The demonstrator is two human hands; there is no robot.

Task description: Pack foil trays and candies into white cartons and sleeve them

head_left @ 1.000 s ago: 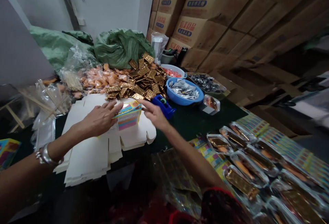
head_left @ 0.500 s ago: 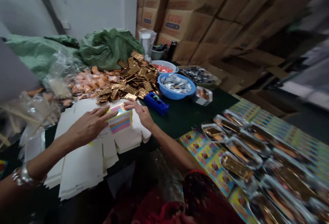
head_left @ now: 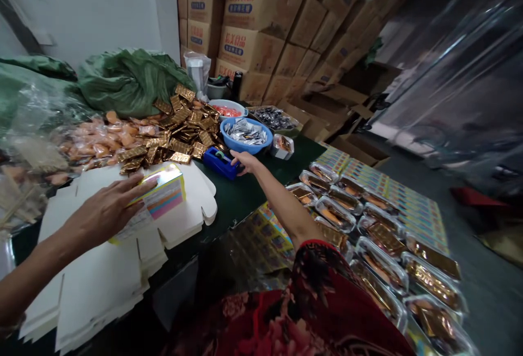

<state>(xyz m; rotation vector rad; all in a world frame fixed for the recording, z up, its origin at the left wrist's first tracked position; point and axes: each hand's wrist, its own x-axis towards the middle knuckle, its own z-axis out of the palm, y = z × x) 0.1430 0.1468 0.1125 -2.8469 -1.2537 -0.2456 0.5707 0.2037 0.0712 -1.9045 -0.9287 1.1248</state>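
- Box [head_left: 163, 195]: small, glossy, pastel-striped, sitting on the white blanks, left of centre.
- Tape dispenser [head_left: 216, 162]: blue, with a tape roll, just above and right of the blanks, mid-frame.
- Blanks [head_left: 98, 285]: white, unfolded card, stacked flat, lower left.

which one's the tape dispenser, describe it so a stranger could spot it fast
On the dark green table, find the blue basin of silver sachets. Just in front of it lies a blue tape dispenser, right by the right hand. Its boxy shape sets it apart from the round basin.
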